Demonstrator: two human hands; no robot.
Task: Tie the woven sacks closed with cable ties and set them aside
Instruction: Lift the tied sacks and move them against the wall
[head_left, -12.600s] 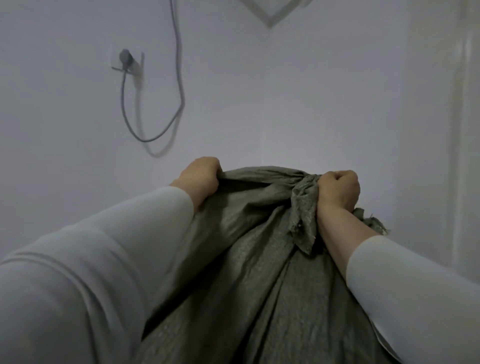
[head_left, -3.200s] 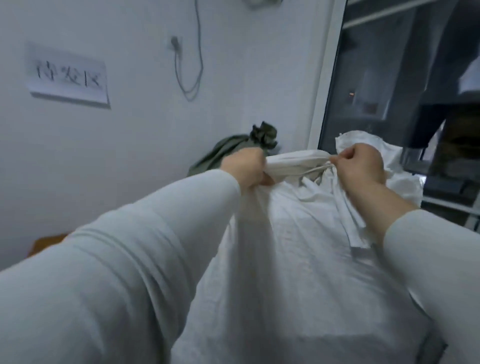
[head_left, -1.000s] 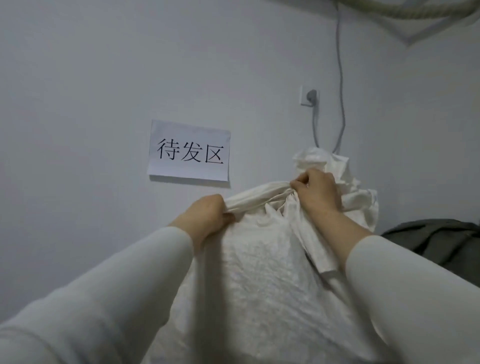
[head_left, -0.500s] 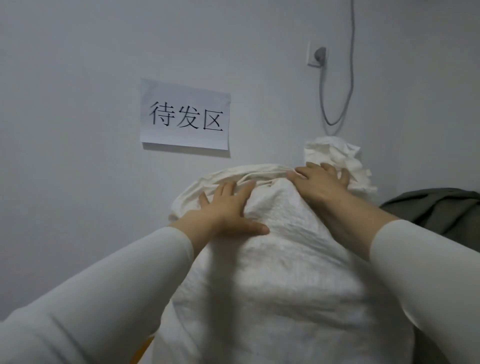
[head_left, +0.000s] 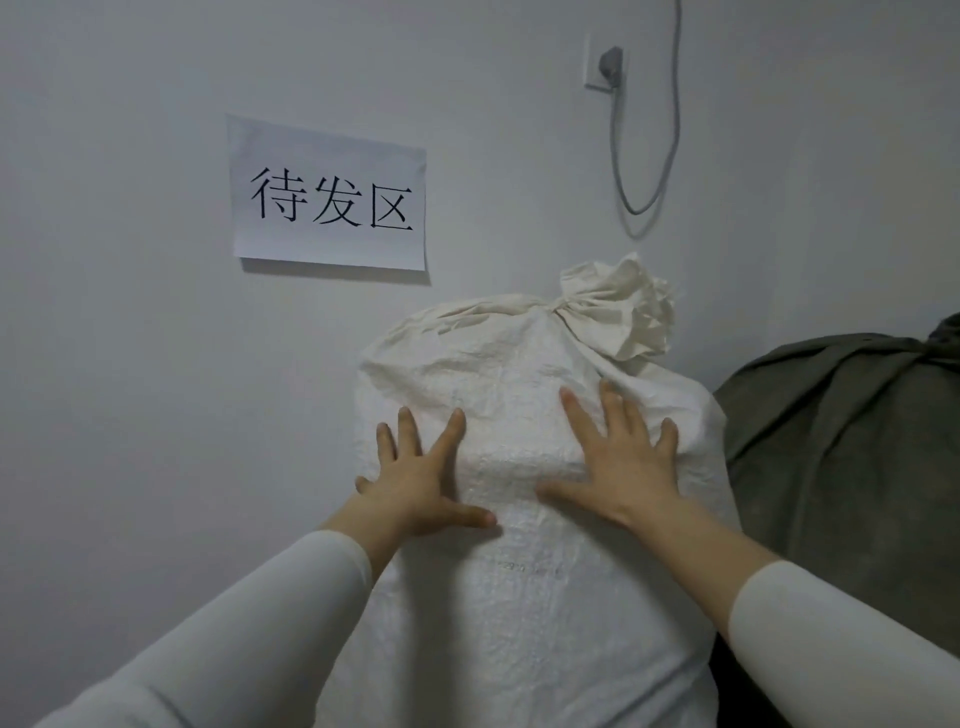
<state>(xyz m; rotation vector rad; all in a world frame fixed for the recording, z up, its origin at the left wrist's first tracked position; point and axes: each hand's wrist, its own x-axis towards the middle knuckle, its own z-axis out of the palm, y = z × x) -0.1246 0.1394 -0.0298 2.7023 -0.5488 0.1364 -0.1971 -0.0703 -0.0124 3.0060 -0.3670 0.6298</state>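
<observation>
In the head view, the white woven sack (head_left: 519, 623) stands upright against the wall (head_left: 130, 364), below and to the right of a paper sign (head_left: 330, 200). Its bunched neck (head_left: 618, 312) is cinched at the top right, the loose mouth fanning out above the pinch. No cable tie can be made out there; the fabric folds hide whatever holds it. The left hand (head_left: 415, 478) and right hand (head_left: 618, 467) lie flat on the sack's front face with fingers spread. Both are released, grasping nothing and only pressing on the cloth. A grey-green sack (head_left: 841, 441), also gathered at its top, sits just beside the white one on the right and appears to touch it low down.

The main risk, as I judge it, is the sack tipping once the palms lift. It is tall and full, and its base is out of sight, so whether it sits squarely cannot be told. It could slump left, where nothing props it. A hard shove could strain the neck and loosen the closure if the tie is slack. The wall socket (head_left: 602, 62) and its hanging cable (head_left: 644, 208) loop just above the neck, so lifting the sack again could snag the cable.
</observation>
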